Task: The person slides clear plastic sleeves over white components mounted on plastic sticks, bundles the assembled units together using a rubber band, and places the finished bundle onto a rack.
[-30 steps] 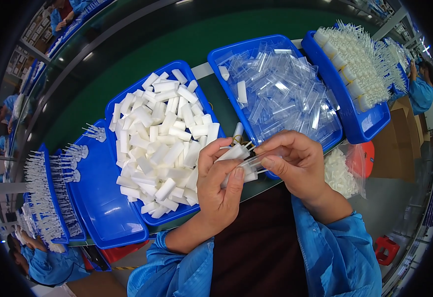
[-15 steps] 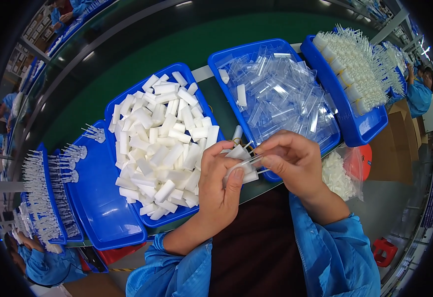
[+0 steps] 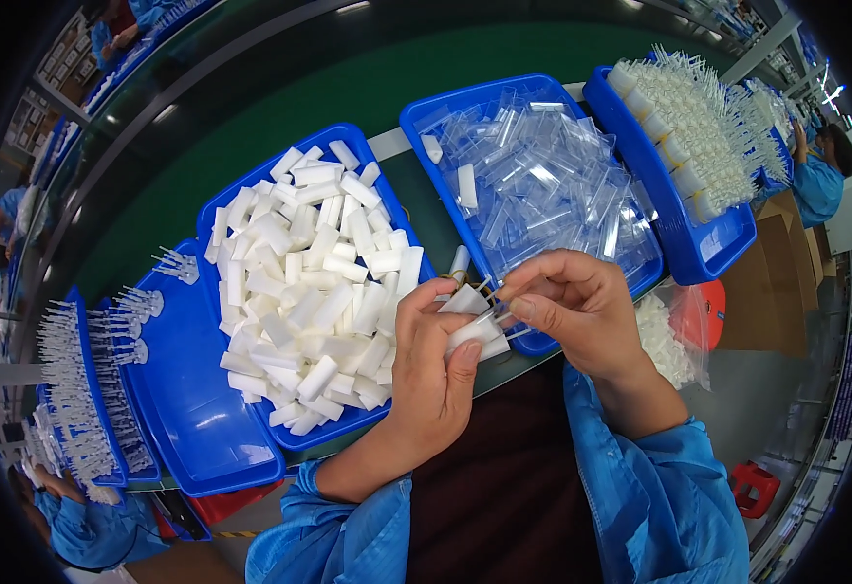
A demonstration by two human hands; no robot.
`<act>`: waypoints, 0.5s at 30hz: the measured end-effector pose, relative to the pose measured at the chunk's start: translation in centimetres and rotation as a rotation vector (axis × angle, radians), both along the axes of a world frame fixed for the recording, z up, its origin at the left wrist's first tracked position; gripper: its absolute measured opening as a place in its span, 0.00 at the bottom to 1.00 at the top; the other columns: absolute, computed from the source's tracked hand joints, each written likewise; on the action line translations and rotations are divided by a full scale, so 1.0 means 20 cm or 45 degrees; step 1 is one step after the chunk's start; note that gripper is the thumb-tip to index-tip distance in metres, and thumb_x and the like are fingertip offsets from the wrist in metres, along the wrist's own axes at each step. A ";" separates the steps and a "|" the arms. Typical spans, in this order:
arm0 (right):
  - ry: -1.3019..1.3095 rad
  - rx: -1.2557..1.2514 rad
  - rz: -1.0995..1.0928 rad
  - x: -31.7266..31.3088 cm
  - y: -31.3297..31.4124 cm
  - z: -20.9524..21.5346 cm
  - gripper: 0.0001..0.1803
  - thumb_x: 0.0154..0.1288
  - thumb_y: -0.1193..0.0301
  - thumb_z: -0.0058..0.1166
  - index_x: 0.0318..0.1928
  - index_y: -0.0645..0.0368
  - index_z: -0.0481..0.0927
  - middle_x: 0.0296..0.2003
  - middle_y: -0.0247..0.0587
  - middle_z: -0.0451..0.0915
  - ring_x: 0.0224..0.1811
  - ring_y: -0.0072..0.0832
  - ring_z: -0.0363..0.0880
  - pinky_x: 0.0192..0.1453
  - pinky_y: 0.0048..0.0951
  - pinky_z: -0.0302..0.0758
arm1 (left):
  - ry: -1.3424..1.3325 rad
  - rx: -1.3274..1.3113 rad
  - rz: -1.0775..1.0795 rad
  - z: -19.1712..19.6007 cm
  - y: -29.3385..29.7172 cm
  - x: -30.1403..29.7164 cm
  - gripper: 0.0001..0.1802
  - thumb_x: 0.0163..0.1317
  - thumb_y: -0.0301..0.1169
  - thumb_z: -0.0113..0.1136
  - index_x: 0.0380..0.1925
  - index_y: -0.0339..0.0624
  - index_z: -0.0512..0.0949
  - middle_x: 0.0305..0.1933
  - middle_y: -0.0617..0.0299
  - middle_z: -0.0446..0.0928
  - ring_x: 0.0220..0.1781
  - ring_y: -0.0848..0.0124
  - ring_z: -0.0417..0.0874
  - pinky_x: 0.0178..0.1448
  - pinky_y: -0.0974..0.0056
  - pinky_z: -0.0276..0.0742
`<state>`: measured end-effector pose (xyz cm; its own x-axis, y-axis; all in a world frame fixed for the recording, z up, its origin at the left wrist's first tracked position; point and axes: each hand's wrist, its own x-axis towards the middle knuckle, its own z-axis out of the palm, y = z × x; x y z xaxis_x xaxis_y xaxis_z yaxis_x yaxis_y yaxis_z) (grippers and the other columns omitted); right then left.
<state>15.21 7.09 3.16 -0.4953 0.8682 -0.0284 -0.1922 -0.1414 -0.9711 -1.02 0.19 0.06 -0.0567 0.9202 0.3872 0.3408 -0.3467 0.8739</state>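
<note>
My left hand [image 3: 436, 375] grips a few white foam sticks [image 3: 475, 321] at the near edge of the table. My right hand [image 3: 572, 307] pinches a thin clear stick [image 3: 492, 313] against those foam pieces. Both hands meet between two blue trays. The blue tray on the left [image 3: 214, 219] is heaped with white foam blocks [image 3: 314, 287]. The blue tray on the right [image 3: 426, 115] holds a pile of clear plastic tubes [image 3: 553, 185].
A third blue tray [image 3: 713, 248] at the far right holds rows of white-capped pieces. Blue trays [image 3: 187, 409] at the left carry clear sticks standing on end. A clear bag of white bits [image 3: 669, 336] lies by my right wrist. Other workers in blue sit at the frame's edges.
My hands have stayed in the same spot. The fingers of my right hand have shifted slightly on the thin stick against the foam pieces.
</note>
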 end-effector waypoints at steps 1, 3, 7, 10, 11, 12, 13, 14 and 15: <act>-0.002 0.002 -0.003 0.01 0.01 -0.01 0.12 0.59 0.79 0.57 0.43 0.69 0.75 0.37 0.43 0.80 0.39 0.24 0.80 0.44 0.21 0.77 | -0.026 -0.025 -0.021 0.00 -0.01 -0.01 0.09 0.64 0.29 0.49 0.39 0.32 0.70 0.53 0.43 0.64 0.48 0.55 0.72 0.53 0.59 0.66; 0.124 -0.029 0.104 0.03 0.03 -0.02 0.13 0.59 0.78 0.57 0.44 0.69 0.75 0.37 0.43 0.80 0.39 0.25 0.80 0.44 0.21 0.76 | -0.054 -0.048 -0.045 0.00 0.00 -0.01 0.10 0.64 0.29 0.48 0.39 0.32 0.70 0.53 0.42 0.64 0.49 0.54 0.71 0.55 0.58 0.65; -0.405 0.724 0.037 0.02 0.03 0.00 0.14 0.58 0.79 0.57 0.46 0.69 0.75 0.38 0.44 0.80 0.40 0.26 0.80 0.45 0.22 0.77 | -0.102 -0.083 -0.039 -0.02 0.00 0.00 0.10 0.64 0.29 0.49 0.39 0.32 0.70 0.53 0.41 0.64 0.51 0.53 0.71 0.56 0.57 0.65; -0.172 0.340 0.011 0.01 0.00 0.00 0.14 0.58 0.79 0.56 0.46 0.69 0.76 0.39 0.44 0.79 0.41 0.27 0.80 0.45 0.22 0.77 | -0.024 -0.001 0.016 0.00 -0.02 0.00 0.10 0.64 0.29 0.49 0.40 0.32 0.70 0.53 0.41 0.64 0.52 0.52 0.70 0.56 0.57 0.65; -0.020 0.085 0.058 0.01 0.00 -0.01 0.13 0.59 0.79 0.56 0.45 0.69 0.76 0.40 0.44 0.79 0.42 0.27 0.80 0.45 0.22 0.77 | 0.066 0.084 0.042 0.01 -0.02 0.00 0.10 0.64 0.29 0.49 0.40 0.32 0.70 0.53 0.41 0.63 0.53 0.52 0.69 0.57 0.57 0.64; 0.132 -0.170 0.104 0.01 -0.01 -0.01 0.13 0.59 0.79 0.56 0.45 0.68 0.77 0.41 0.44 0.79 0.42 0.27 0.80 0.46 0.23 0.77 | 0.066 0.085 0.038 0.01 -0.02 0.00 0.10 0.64 0.29 0.49 0.40 0.32 0.70 0.53 0.41 0.63 0.53 0.52 0.69 0.57 0.57 0.64; 0.133 -0.171 0.108 0.01 0.00 0.01 0.13 0.59 0.79 0.56 0.45 0.68 0.77 0.41 0.44 0.79 0.42 0.27 0.80 0.46 0.23 0.77 | 0.091 0.091 0.053 0.01 -0.02 0.00 0.11 0.64 0.29 0.49 0.41 0.32 0.70 0.54 0.40 0.62 0.54 0.52 0.68 0.57 0.57 0.64; 0.097 -0.160 0.093 0.00 -0.01 0.04 0.13 0.59 0.79 0.56 0.46 0.67 0.77 0.41 0.45 0.79 0.42 0.27 0.80 0.46 0.22 0.77 | 0.116 0.096 0.068 0.00 -0.02 0.00 0.12 0.64 0.29 0.49 0.42 0.31 0.70 0.55 0.40 0.61 0.55 0.52 0.67 0.58 0.56 0.63; 0.062 -0.150 0.078 -0.01 0.00 0.05 0.14 0.59 0.79 0.56 0.46 0.66 0.77 0.41 0.46 0.79 0.42 0.26 0.80 0.47 0.22 0.76 | 0.117 0.096 0.071 0.00 -0.02 0.00 0.12 0.64 0.29 0.49 0.42 0.31 0.70 0.55 0.40 0.61 0.55 0.52 0.67 0.58 0.56 0.63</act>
